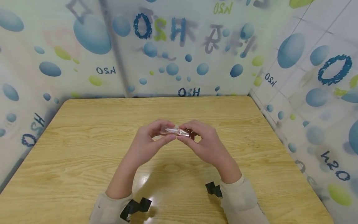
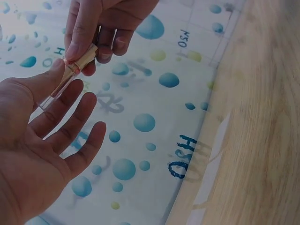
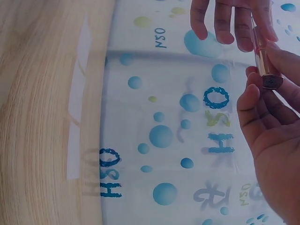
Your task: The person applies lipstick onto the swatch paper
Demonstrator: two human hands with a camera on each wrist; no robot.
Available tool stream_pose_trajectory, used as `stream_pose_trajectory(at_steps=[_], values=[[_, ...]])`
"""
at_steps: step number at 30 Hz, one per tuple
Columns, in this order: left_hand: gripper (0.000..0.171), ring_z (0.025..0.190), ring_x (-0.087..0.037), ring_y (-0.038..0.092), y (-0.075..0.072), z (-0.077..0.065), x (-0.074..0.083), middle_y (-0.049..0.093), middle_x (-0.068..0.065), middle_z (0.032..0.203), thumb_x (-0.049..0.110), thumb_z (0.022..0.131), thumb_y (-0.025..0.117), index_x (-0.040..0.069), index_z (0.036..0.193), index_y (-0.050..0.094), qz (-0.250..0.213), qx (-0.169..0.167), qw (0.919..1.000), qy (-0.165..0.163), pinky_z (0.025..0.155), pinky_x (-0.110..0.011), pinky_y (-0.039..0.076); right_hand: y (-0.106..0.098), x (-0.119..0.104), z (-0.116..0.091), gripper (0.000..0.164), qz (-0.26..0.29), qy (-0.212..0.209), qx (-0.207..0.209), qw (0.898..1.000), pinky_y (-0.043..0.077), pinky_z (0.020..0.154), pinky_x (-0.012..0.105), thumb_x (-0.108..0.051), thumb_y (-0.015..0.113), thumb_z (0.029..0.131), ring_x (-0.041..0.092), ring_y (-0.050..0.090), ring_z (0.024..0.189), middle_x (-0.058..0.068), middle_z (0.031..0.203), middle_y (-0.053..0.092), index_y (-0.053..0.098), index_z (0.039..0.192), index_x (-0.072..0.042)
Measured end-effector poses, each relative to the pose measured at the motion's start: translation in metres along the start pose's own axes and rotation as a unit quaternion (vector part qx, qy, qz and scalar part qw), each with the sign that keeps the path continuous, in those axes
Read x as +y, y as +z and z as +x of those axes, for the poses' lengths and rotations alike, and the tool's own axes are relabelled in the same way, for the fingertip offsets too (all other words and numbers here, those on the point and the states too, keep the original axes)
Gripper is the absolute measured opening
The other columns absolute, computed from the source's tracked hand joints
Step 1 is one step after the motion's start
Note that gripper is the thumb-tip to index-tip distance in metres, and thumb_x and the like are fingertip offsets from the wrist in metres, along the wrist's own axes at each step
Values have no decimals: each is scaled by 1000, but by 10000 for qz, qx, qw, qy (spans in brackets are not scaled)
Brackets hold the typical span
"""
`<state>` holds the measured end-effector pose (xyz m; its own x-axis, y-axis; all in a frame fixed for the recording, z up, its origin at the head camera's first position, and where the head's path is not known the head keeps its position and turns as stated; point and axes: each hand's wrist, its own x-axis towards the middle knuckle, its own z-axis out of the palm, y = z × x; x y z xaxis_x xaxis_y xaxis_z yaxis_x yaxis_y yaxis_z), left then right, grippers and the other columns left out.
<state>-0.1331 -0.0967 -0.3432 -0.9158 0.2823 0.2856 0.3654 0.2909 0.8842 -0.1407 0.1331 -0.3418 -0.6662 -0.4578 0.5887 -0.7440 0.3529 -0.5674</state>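
Note:
A slim lipstick tube (image 1: 175, 131), clear at one end and shiny rose gold at the other, is held lengthwise between both hands above the table. My left hand (image 1: 144, 143) pinches the clear end between thumb and fingers; its other fingers spread apart in the left wrist view. With thumb and fingertips, my right hand (image 1: 206, 142) grips the rose-gold part. In the right wrist view the gold base (image 3: 272, 82) shows a dark end face. The two thumbs nearly meet at the middle of the tube.
A wood-grain table (image 1: 98, 124) spreads beneath the hands. Behind it and to the right stand walls (image 1: 195, 77) covered with blue and green drops and lettering. Black straps or mounts (image 1: 135, 209) sit at both beige sleeves (image 1: 239, 196).

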Motion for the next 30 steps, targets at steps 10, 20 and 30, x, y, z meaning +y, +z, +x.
stream_pose_trajectory(at_steps=[10,20,30], values=[[22,111,-21,75,0,0,-5,81,0,112,22,98,79,18,119,76,193,68,9993,-321,104,-52,59,1,1,1,23,-40,38,-218,9997,52,69,24,-7,77,97,9,57,80,4,106,75,76,120,-7],[24,114,-29,75,-4,0,-13,82,-3,113,24,98,80,18,121,75,185,170,9972,-705,85,-40,62,1,5,5,24,-304,414,-297,9982,52,69,27,-13,78,98,10,56,81,5,105,74,76,120,-6],[25,112,-29,76,-8,0,-19,81,-5,114,22,99,78,16,123,74,-25,253,9966,-789,84,-35,62,1,8,7,24,-400,734,-339,9959,54,71,26,-14,78,98,11,59,81,2,105,74,76,120,-7]])
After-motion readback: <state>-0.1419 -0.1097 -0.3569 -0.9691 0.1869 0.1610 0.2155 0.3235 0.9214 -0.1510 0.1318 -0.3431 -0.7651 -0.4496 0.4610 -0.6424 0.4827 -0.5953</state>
